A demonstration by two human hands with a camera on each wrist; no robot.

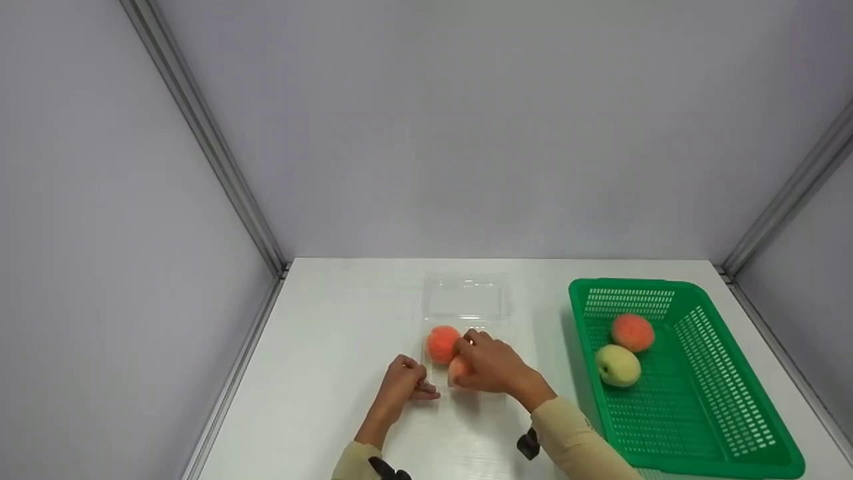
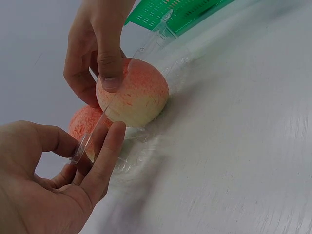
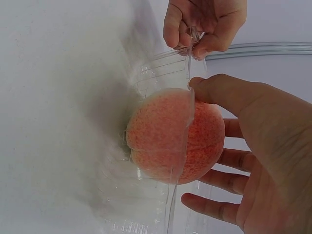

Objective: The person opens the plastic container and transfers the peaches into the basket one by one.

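A clear plastic clamshell box point(image 1: 468, 319) lies on the white table, its lid folded back toward the rear wall. My left hand point(image 1: 402, 385) pinches the box's rim at the near left corner. My right hand point(image 1: 494, 367) holds a pink and cream peach point(image 2: 141, 95) in the near part of the box, thumb at the rim and fingers round the fruit's far side. In the right wrist view that peach point(image 3: 163, 136) shows through the clear wall. Behind it to the left sits another orange-red peach point(image 1: 442, 344).
To the right stands a green perforated basket point(image 1: 700, 465). Inside it lie a red peach point(image 1: 633, 333) and a pale yellow-green one point(image 1: 618, 365), side by side at the left. Grey panels point(image 1: 466, 133) enclose the table at the back and both sides.
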